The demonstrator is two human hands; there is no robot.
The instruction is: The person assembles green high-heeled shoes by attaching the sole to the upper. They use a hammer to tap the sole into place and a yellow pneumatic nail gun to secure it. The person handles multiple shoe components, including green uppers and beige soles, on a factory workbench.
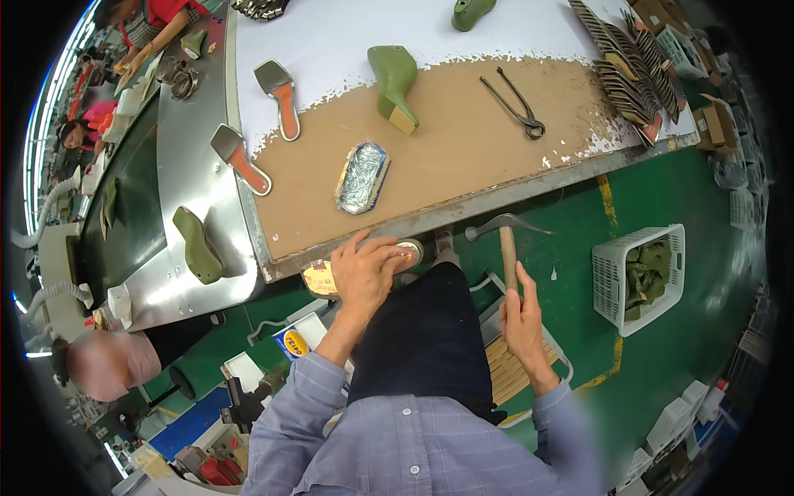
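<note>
My left hand (364, 269) presses down on a shoe last with a tan insole (407, 255) held sole-up just below the workbench edge (463, 207). My right hand (521, 310) grips the wooden handle of a hammer (504, 236), whose metal head points sideways above my knee, a short way right of the insole. A small oval tin of tacks (362, 176) lies on the brown bench top straight beyond my left hand. Black pincers (519, 103) lie further right on the bench.
A green shoe last (394, 83) stands on the bench, another (471, 12) at the back. Two orange-handled scrapers (281, 95) lie at left, with a stack of insoles (628, 70) at right. A white basket (641, 277) sits on the green floor. Other people work along the conveyor (124, 207).
</note>
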